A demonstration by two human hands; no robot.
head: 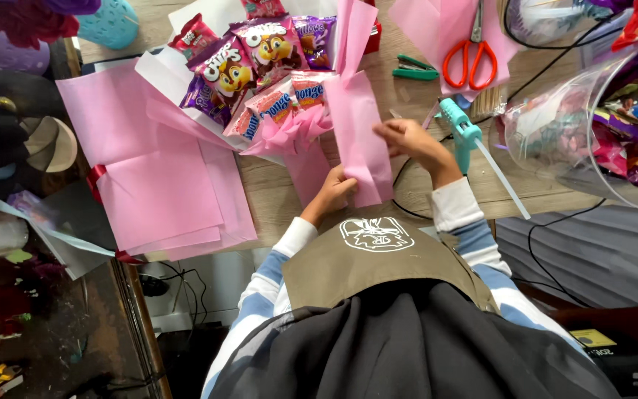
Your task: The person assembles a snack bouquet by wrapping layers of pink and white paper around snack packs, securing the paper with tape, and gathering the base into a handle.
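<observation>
A folded strip of pink tissue paper (pixel 357 133) lies on the wooden table in front of me. My left hand (pixel 331 193) pinches its lower left edge. My right hand (pixel 407 140) holds its right edge with the fingers curled onto the paper. Just beyond the strip sits a bouquet of snack packets (pixel 260 66) wrapped in white and pink paper, with gathered pink tissue (pixel 289 133) at its base.
Spread pink paper sheets (pixel 156 177) cover the table's left. A teal glue gun (pixel 461 129) lies by my right hand with its cable. Red-handled scissors (pixel 470 55) and a green stapler (pixel 415 70) lie farther back. A clear bag of snacks (pixel 607 118) stands at the right.
</observation>
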